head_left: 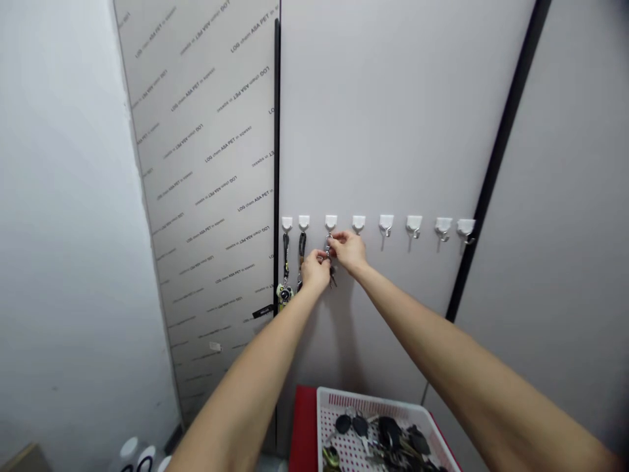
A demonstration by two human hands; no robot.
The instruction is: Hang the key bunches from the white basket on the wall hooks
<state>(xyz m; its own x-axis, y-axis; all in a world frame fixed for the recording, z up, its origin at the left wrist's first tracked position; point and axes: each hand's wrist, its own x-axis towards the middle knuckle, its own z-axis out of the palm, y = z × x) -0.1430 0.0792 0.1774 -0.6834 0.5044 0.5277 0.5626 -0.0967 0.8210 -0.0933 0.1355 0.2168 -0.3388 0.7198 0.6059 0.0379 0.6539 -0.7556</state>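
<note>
My left hand [316, 270] and my right hand [347, 250] meet just below the third white hook [331, 223] from the left. Both have their fingers pinched on a bunch of keys [333, 278], whose metal ring [329, 241] is up near that hook. Whether the ring hangs on the hook, I cannot tell. Left of my hands, a dark strap [302, 246] hangs from the second hook [304, 223]. From the first hook [287, 224] hangs another strap [285, 252] with a yellow-and-black figure charm [284, 295], partly behind my left arm.
More white hooks [386, 221] run in a row to the right on the grey panel [393, 118]. Below stands a white plastic basket [322, 419] of keys and fobs [390, 432] on a red surface [304, 426]. White-capped bottles [129, 448] are at the lower left.
</note>
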